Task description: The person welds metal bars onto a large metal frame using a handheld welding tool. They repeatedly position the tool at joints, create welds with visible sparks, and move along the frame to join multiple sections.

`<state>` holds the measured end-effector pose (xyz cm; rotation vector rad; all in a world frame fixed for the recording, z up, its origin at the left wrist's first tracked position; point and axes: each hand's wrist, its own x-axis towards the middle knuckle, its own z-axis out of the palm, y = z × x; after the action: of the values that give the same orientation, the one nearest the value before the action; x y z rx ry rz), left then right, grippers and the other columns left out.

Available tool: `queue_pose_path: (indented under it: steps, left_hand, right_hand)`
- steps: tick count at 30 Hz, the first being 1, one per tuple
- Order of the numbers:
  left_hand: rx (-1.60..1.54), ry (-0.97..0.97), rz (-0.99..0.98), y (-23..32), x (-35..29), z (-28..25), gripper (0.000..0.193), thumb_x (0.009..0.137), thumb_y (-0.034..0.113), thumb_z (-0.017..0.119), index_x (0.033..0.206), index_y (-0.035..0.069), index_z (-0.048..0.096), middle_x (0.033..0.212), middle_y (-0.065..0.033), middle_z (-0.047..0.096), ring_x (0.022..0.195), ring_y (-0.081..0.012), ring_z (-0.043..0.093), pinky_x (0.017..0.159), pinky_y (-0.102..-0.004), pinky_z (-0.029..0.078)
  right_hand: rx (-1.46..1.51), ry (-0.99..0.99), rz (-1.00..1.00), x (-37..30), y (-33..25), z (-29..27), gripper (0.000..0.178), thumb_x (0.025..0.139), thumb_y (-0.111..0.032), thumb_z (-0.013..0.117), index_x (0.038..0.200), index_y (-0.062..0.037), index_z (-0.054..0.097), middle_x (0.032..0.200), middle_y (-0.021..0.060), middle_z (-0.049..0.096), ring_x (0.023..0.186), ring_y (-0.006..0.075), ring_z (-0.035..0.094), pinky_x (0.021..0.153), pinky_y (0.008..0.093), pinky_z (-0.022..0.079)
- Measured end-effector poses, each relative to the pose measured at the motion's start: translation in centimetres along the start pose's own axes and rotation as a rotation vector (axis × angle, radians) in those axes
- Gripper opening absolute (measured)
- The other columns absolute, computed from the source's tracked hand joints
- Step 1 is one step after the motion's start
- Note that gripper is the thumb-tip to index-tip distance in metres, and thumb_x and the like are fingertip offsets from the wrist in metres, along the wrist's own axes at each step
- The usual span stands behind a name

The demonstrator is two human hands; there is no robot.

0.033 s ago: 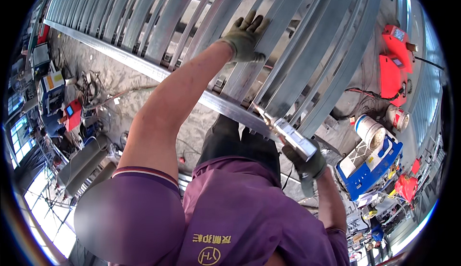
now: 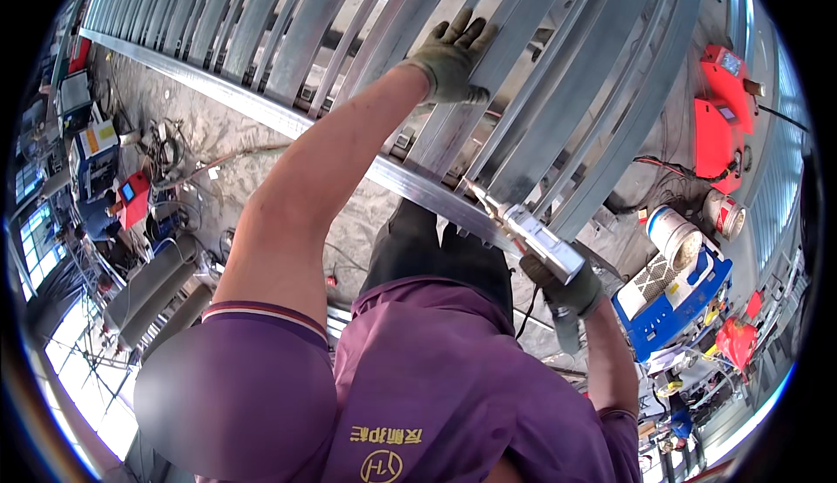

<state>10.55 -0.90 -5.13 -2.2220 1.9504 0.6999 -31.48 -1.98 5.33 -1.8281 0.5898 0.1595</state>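
Observation:
My left hand (image 2: 449, 64), in a dirty olive work glove, rests with its fingers spread on flat grey metal bars (image 2: 514, 34). The bars belong to a slatted metal panel whose near edge is a long bright rail (image 2: 218, 86). In my gloved right hand (image 2: 577, 289) is a white, boxy handheld welding gun (image 2: 542, 243) with a narrow metallic nozzle. Its tip points up and left to where a bar meets the rail; whether it touches the metal I cannot tell. My right fingers wrap round the gun's grip, partly hidden under its body.
Red machines with small screens (image 2: 719, 134) stand at the far right. Nearer are white buckets (image 2: 673, 234) and a blue-and-white case (image 2: 671, 309). Left of me, cables cross the floor beside a red unit (image 2: 132, 197) and grey metal troughs (image 2: 153, 287). People work in the background.
The whole view has shifted slightly. My left hand stays spread on the bars, and my right hand keeps its hold on the welding gun, its tip still by the rail.

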Motion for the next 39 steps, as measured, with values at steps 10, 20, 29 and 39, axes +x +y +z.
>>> queue_pose_path:
  steps: [10, 20, 29, 39]
  left_hand:
    - [-0.032, 0.053, 0.005, 0.1, 0.0, 0.2, 0.123, 0.098, 0.072, 0.071, 0.181, 0.009, 0.005, 0.187, -0.0191, 0.018, 0.174, -0.0418, -0.001, 0.140, -0.0547, 0.012]
    - [-0.058, 0.061, -0.006, 0.1, 0.0, 0.3, 0.122, 0.097, 0.070, 0.072, 0.181, 0.010, 0.008, 0.185, -0.0204, 0.022, 0.174, -0.0409, 0.003, 0.140, -0.0567, 0.012]
    - [-0.079, 0.060, -0.022, 0.4, -0.1, 0.0, 0.122, 0.095, 0.068, 0.075, 0.181, 0.010, 0.011, 0.185, -0.0191, 0.024, 0.174, -0.0383, 0.006, 0.140, -0.0558, 0.012]
    - [-0.077, 0.083, -0.025, 0.5, 0.1, 0.1, 0.127, 0.092, 0.070, 0.079, 0.181, 0.011, 0.011, 0.184, -0.0194, 0.025, 0.174, -0.0386, 0.007, 0.140, -0.0562, 0.013]
  right_hand:
    - [0.195, -0.266, 0.218, 5.4, -4.4, -6.8, 0.041, 0.099, -0.026, 0.089, 0.133, -0.0043, 0.079, 0.112, 0.0112, 0.085, 0.101, 0.0163, 0.079, 0.089, 0.0349, 0.062]
    - [0.325, -0.429, 0.271, 12.9, -5.0, -6.1, 0.043, 0.101, -0.023, 0.087, 0.138, -0.0041, 0.076, 0.123, 0.0102, 0.083, 0.112, 0.0158, 0.076, 0.098, 0.0355, 0.061]
    - [0.197, -0.518, 0.329, 16.3, -5.3, -5.0, 0.045, 0.103, -0.035, 0.086, 0.137, -0.0081, 0.077, 0.094, 0.0028, 0.080, 0.073, 0.0074, 0.067, 0.064, 0.0318, 0.058]
    - [0.212, -0.504, 0.145, 17.0, -3.1, -3.4, 0.051, 0.102, -0.038, 0.086, 0.143, -0.0086, 0.075, 0.098, 0.0047, 0.082, 0.074, 0.0084, 0.067, 0.066, 0.0315, 0.058]
